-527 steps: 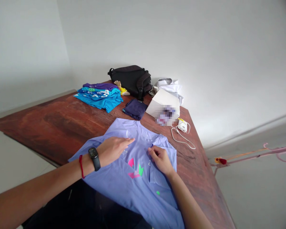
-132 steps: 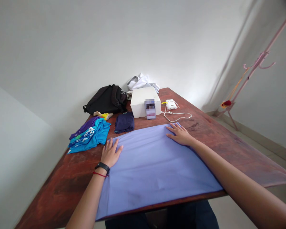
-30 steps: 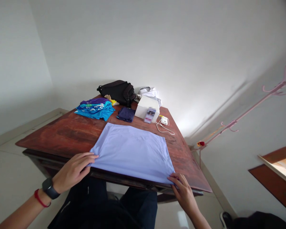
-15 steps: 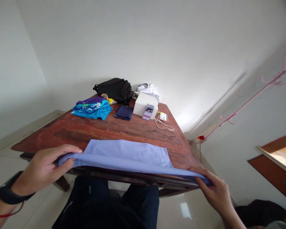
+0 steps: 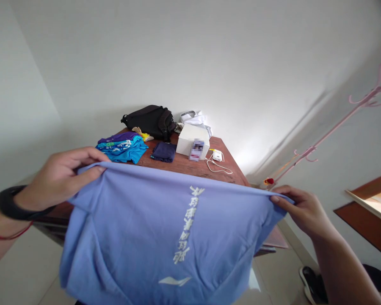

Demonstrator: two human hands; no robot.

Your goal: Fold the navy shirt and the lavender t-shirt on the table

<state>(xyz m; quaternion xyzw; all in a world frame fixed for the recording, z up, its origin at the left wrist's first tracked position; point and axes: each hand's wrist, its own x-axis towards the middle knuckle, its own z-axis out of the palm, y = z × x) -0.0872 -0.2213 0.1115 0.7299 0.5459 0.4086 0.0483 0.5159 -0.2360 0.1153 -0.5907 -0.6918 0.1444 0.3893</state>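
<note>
A light blue T-shirt (image 5: 139, 224) with white printed characters and a white logo hangs stretched between my hands, in front of the table. My left hand (image 5: 70, 171) pinches its upper left edge between thumb and fingers. At the upper right corner, my right hand (image 5: 300, 207) grips the cloth the same way. The top edge is pulled nearly straight, sloping down a little to the right. Below it the fabric falls in loose folds, and its lower part runs out of view.
Behind the shirt, the wooden table (image 5: 231, 171) bears a blue and purple clothes pile (image 5: 123, 148), a folded navy cloth (image 5: 164, 151), a black bag (image 5: 150, 120), a white box (image 5: 186, 146) and a white corded device (image 5: 217, 155). A pink coat rack (image 5: 336, 123) leans at right.
Both hands have risen with the shirt. Its cloth, partly flat on the table before, now hangs down with the print showing and covers most of the tabletop.
</note>
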